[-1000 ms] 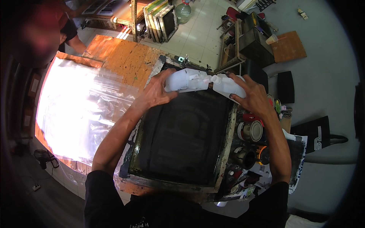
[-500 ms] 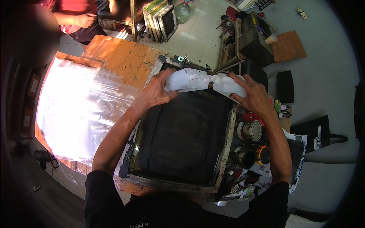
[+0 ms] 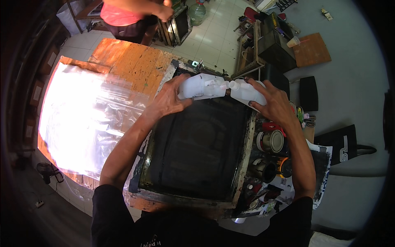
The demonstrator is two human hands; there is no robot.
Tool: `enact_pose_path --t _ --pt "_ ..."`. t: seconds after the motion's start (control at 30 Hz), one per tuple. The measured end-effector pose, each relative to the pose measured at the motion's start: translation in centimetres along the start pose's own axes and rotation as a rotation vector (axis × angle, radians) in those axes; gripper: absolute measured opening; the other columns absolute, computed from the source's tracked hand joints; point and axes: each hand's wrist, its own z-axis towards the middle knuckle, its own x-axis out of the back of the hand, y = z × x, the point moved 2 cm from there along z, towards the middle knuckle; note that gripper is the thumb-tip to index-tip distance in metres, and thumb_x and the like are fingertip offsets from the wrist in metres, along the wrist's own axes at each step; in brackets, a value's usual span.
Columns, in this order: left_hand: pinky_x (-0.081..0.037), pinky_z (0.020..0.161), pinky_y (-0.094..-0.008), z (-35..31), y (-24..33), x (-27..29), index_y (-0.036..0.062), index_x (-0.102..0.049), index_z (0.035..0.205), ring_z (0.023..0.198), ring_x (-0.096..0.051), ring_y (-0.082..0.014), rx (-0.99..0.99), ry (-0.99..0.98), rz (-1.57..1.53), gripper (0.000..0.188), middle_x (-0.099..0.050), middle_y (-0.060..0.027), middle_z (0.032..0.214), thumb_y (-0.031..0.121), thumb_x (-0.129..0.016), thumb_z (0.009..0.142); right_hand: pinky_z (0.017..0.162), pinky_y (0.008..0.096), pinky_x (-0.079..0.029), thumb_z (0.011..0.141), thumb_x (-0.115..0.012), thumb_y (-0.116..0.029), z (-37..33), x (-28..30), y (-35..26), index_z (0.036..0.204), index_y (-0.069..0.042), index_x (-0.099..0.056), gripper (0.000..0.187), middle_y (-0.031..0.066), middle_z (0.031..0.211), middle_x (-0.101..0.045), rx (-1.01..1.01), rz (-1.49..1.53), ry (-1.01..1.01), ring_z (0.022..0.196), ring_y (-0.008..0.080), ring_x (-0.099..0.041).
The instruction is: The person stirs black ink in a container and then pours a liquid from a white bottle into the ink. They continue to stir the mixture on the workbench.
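My left hand [image 3: 170, 96] is wrapped round a white plastic bottle [image 3: 199, 86]. A second white plastic bottle [image 3: 248, 93] is gripped in my right hand [image 3: 275, 103]. Both bottles lie tilted on their sides over the far end of a dark screen-printing frame [image 3: 193, 152], their necks pointing at each other with the tips close together. Whether the tips touch, I cannot tell. The dark mesh stretches between my forearms, and its worn wooden rim is stained. What lies under the bottles is partly hidden by them and my fingers.
Clear plastic sheets [image 3: 90, 119] cover the table's left part, glaring in sunlight. Ink cans [image 3: 272, 141] crowd the frame's right side, with scissors [image 3: 309, 120] beyond. Across the wooden table [image 3: 123, 57] stands another person [image 3: 127, 16]. Several frames [image 3: 180, 26] lean near a water jug [image 3: 198, 14].
The other person has moved rightward along the far side of the table and now stands in front of the leaning frames. My hands and both bottles hold the same place.
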Motion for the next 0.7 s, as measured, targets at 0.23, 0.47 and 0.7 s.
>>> enact_pose_path --t 0.23,0.47,0.7 --pt "-0.052 0.075 -0.0415 0.05 0.29 0.14 0.0026 -0.054 0.134 0.081 -0.064 -0.0334 0.034 -0.021 0.013 0.071 -0.067 -0.0225 0.1 0.016 -0.08 0.069 0.071 0.0444 -0.058 0.078 -0.083 -0.024 0.02 0.07 0.05 0.147 -0.029 -0.053 0.076 0.0127 0.104 -0.062 0.008 -0.005 0.0 0.079 0.0327 -0.069" --pt "-0.052 0.075 -0.0419 -0.04 0.05 0.08 0.0029 -0.053 0.135 0.081 -0.063 -0.0338 0.021 -0.013 0.008 0.072 -0.067 -0.023 0.102 0.017 -0.08 0.069 0.072 0.0445 -0.058 0.078 -0.083 -0.024 0.1 0.1 -0.04 0.148 -0.03 -0.052 0.076 0.0127 0.104 -0.062 0.006 -0.005 0.0 0.079 0.0328 -0.069" --pt "-0.052 0.076 -0.0421 0.05 0.1 0.03 0.0039 -0.052 0.135 0.082 -0.063 -0.0347 0.038 -0.023 0.022 0.073 -0.067 -0.0233 0.103 0.018 -0.08 0.069 0.072 0.0443 -0.058 0.078 -0.083 -0.025 0.14 0.26 -0.09 0.148 -0.029 -0.052 0.077 0.0128 0.103 -0.062 0.004 -0.031 -0.006 0.081 0.0332 -0.069"
